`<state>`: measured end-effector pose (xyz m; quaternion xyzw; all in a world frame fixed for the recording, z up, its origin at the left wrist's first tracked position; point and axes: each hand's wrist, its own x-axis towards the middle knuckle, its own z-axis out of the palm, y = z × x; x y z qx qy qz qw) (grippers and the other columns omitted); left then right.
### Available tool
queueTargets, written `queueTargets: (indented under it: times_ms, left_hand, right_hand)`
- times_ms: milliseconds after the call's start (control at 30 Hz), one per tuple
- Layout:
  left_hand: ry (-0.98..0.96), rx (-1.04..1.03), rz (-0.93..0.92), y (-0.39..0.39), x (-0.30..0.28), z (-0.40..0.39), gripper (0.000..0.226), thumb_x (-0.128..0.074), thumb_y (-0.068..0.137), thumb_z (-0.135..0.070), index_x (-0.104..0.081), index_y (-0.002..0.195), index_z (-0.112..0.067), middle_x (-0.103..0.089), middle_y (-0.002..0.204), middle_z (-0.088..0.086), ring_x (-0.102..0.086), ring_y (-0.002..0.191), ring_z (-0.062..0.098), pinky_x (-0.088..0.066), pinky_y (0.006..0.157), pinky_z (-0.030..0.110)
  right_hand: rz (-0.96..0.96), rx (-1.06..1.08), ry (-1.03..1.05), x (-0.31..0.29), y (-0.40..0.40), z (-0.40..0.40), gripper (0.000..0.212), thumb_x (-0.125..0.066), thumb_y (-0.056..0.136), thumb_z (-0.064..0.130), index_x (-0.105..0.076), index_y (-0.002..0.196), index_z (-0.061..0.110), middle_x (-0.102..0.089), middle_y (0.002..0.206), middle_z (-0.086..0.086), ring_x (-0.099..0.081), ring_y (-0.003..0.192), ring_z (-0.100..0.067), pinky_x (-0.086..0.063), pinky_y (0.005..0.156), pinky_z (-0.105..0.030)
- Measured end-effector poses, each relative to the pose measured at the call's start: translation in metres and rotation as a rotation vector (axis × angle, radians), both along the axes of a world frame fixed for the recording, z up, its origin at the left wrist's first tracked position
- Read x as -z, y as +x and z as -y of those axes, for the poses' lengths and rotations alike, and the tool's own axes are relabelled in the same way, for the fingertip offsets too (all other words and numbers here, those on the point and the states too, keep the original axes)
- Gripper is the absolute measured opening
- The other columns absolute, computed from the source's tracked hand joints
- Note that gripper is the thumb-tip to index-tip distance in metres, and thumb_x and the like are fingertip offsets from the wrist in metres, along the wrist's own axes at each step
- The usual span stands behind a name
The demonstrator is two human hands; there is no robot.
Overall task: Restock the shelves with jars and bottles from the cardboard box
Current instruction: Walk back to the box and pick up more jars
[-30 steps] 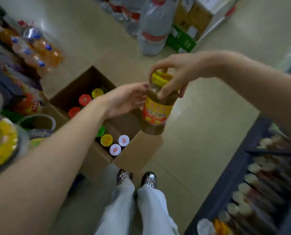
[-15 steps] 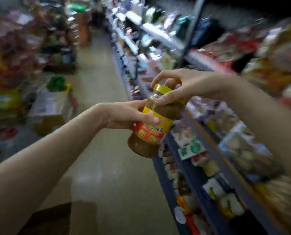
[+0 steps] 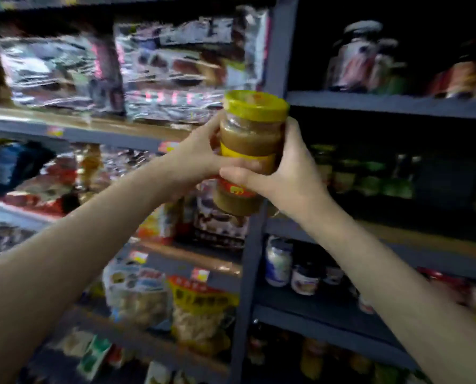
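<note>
Dark shelves (image 3: pixel 383 105) ahead; left hand (image 3: pixel 195 156) and right hand (image 3: pixel 289 173) both grip the jar (image 3: pixel 252 139), carrying it; next, probably find a free spot.

One jar (image 3: pixel 249 151) with a yellow lid and brown contents is in view between two hands, the left hand (image 3: pixel 196 159) and the right hand (image 3: pixel 289 173).

Right of the right hand and below it, three small jars (image 3: pixel 304 278) stand in a row on a dark shelf (image 3: pixel 328 314). Up and right of the hands, two pale-lidded jars (image 3: pixel 361 56) stand on a higher shelf, with more beside them too blurred to count.

Up and left of the left hand, two large shiny packets (image 3: pixel 120 67) can be made out. Below the hands, two clear bags (image 3: pixel 170 303) of snacks stand side by side. The other goods are too smeared to count.
</note>
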<state>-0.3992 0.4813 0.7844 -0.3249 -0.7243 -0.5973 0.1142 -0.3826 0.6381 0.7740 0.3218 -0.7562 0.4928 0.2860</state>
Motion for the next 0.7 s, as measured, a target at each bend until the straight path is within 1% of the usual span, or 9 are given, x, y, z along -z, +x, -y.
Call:
queueTargets:
  times_ms: [67, 133, 200, 300, 367, 433, 533, 633, 700]
  left_hand:
    - [-0.042, 0.045, -0.076, -0.005, -0.017, -0.032, 0.069, -0.081, 0.056, -0.001, -0.052, 0.115, -0.02, -0.072, 0.097, -0.007, -0.068, 0.092, 0.007, -0.054, 0.079, 0.021]
    - [-0.095, 0.084, -0.114, -0.007, -0.029, -0.056, 0.073, -0.082, 0.059, -0.008, -0.049, 0.123, -0.016, -0.068, 0.112, 0.002, -0.064, 0.106, 0.016, -0.052, 0.091, 0.03]
    - [-0.12, 0.101, -0.127, -0.013, -0.035, -0.074, 0.075, -0.081, 0.06, -0.009, -0.046, 0.126, -0.013, -0.066, 0.114, 0.006, -0.064, 0.107, 0.018, -0.051, 0.092, 0.031]
    - [-0.154, 0.028, -0.167, -0.026, -0.035, -0.098, 0.074, -0.081, 0.062, 0.0, -0.045, 0.123, -0.019, -0.064, 0.107, -0.004, -0.064, 0.101, 0.008, -0.051, 0.09, 0.022]
    - [-0.251, -0.069, -0.236, -0.037, -0.033, -0.11, 0.08, -0.084, 0.059, -0.007, -0.043, 0.128, -0.018, -0.062, 0.112, -0.006, -0.06, 0.105, 0.006, -0.048, 0.093, 0.02]
    - [-0.417, -0.192, -0.323, -0.048, -0.031, -0.116, 0.081, -0.084, 0.06, -0.02, -0.045, 0.13, -0.015, -0.06, 0.12, -0.001, -0.057, 0.112, 0.013, -0.044, 0.097, 0.022]
    - [-0.585, -0.354, -0.371, -0.06, -0.026, -0.116, 0.06, -0.075, 0.075, -0.02, -0.049, 0.128, -0.01, -0.061, 0.121, 0.005, -0.057, 0.112, 0.018, -0.042, 0.09, 0.02]
    - [-0.552, -0.431, -0.303, -0.066, -0.021, -0.111, 0.057, -0.057, 0.085, -0.006, -0.038, 0.139, -0.008, -0.055, 0.132, 0.011, -0.056, 0.117, 0.023, -0.044, 0.1, 0.031]
    - [-0.579, -0.444, -0.251, -0.068, -0.02, -0.108, 0.055, -0.049, 0.088, -0.001, -0.037, 0.14, -0.01, -0.051, 0.137, 0.01, -0.054, 0.121, 0.021, -0.043, 0.103, 0.029]
  right_hand:
    - [-0.087, 0.101, 0.039, -0.014, 0.007, -0.034, 0.089, -0.085, 0.056, 0.04, -0.04, 0.129, 0.019, -0.054, 0.118, 0.012, -0.051, 0.106, 0.001, -0.04, 0.086, -0.005]
    - [-0.17, 0.191, 0.142, -0.024, 0.008, -0.062, 0.097, -0.084, 0.055, 0.044, -0.035, 0.135, 0.019, -0.049, 0.121, 0.012, -0.045, 0.111, 0.002, -0.036, 0.085, -0.003]
    - [-0.201, 0.275, 0.239, -0.028, 0.0, -0.083, 0.101, -0.084, 0.055, 0.043, -0.032, 0.137, 0.017, -0.049, 0.125, 0.008, -0.044, 0.117, -0.004, -0.033, 0.091, -0.01]
    - [-0.217, 0.375, 0.227, -0.021, -0.02, -0.101, 0.096, -0.085, 0.058, 0.039, -0.034, 0.135, 0.014, -0.052, 0.129, 0.001, -0.047, 0.121, -0.014, -0.037, 0.094, -0.019]
    - [-0.229, 0.432, 0.192, -0.01, -0.037, -0.109, 0.095, -0.086, 0.059, 0.034, -0.034, 0.136, 0.012, -0.052, 0.131, -0.003, -0.048, 0.122, -0.019, -0.039, 0.097, -0.024]
    - [-0.228, 0.482, 0.193, 0.001, -0.054, -0.114, 0.096, -0.086, 0.061, 0.03, -0.032, 0.138, 0.012, -0.049, 0.135, -0.004, -0.047, 0.124, -0.021, -0.037, 0.097, -0.024]
    - [-0.188, 0.487, 0.21, 0.009, -0.076, -0.12, 0.095, -0.086, 0.063, 0.027, -0.031, 0.14, 0.016, -0.046, 0.139, -0.002, -0.045, 0.127, -0.02, -0.035, 0.097, -0.024]
    - [-0.068, 0.474, 0.21, 0.01, -0.096, -0.125, 0.088, -0.086, 0.061, 0.024, -0.036, 0.134, 0.014, -0.051, 0.133, -0.005, -0.048, 0.123, -0.022, -0.036, 0.093, -0.024]
    - [0.057, 0.479, 0.197, 0.01, -0.11, -0.126, 0.083, -0.087, 0.06, 0.022, -0.039, 0.128, 0.012, -0.055, 0.127, -0.007, -0.052, 0.118, -0.025, -0.038, 0.09, -0.026]
